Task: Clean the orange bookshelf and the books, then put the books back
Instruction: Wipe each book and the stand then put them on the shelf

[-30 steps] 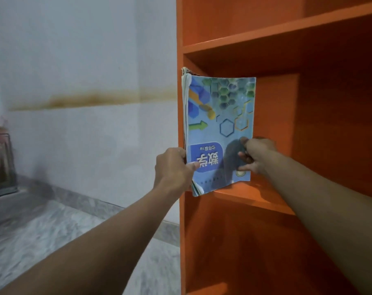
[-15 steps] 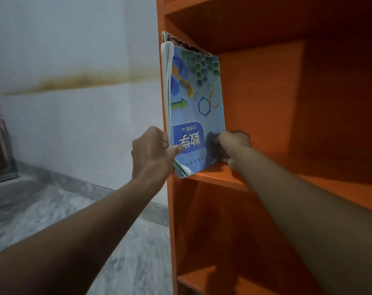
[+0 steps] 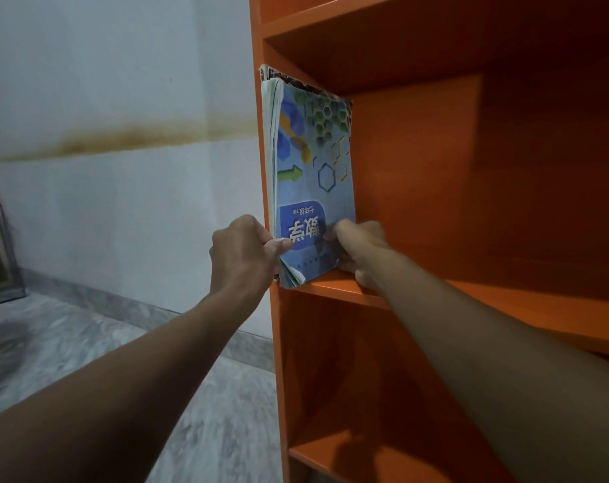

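A stack of books with a blue hexagon-patterned cover stands upright and upside down on a shelf of the orange bookshelf, pressed against its left side panel. My left hand grips the stack's outer front edge low down, thumb on the cover. My right hand is inside the compartment, its fingers curled round the stack's inner bottom corner. Behind the blue book a darker patterned book shows at the top.
The rest of this compartment to the right holds nothing. Another orange shelf lies below and one above. A white wall with a brown stain stands to the left, over a grey marble floor. A dark wire rack sits at far left.
The books have turned from facing me to nearly flush against the left side panel, and both hands moved with them. The camera view shifted.
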Demonstrator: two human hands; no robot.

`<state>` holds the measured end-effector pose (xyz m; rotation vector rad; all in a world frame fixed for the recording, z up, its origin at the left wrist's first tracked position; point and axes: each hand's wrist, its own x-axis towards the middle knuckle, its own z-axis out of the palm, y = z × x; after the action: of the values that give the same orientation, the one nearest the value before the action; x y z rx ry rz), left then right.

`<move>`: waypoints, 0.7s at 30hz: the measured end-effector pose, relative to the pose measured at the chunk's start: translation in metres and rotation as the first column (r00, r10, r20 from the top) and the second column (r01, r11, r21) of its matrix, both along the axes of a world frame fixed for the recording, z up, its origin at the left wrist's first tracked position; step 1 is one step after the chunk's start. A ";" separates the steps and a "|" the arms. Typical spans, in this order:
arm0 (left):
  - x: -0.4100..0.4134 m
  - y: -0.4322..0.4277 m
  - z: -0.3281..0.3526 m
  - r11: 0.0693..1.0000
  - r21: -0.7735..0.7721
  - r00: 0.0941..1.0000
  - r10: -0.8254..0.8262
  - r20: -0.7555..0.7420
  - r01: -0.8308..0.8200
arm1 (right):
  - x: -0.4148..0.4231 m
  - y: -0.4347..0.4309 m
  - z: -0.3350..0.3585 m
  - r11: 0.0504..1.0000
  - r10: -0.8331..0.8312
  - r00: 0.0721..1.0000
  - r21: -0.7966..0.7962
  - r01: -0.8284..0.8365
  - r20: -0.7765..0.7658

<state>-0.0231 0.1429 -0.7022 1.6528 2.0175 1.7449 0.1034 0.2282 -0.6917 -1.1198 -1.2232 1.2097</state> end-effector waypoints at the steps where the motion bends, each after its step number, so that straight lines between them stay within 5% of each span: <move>1: 0.001 -0.002 0.000 1.000 -0.008 1.000 -0.010 -0.002 0.010 | 0.000 -0.003 0.000 1.000 0.001 1.000 -0.004 -0.001 0.004; 13: -0.001 -0.033 -0.037 0.973 -0.159 0.973 -0.189 -0.131 0.168 | -0.002 -0.056 -0.008 0.981 -0.182 0.939 0.125 0.151 0.293; 18: 0.006 -0.042 -0.096 0.911 -0.272 0.940 -0.336 -0.053 0.310 | 0.001 -0.099 -0.039 0.923 -0.369 0.819 0.274 0.268 0.440; 21: 0.024 -0.053 -0.145 0.841 -0.392 0.914 -0.406 -0.005 0.372 | 0.019 -0.132 -0.071 0.922 -0.387 0.672 0.247 0.299 0.631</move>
<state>0.0005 0.0903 -0.8469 1.8542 1.7371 1.0799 0.1224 0.0957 -0.7631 -1.6859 -1.4936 0.4118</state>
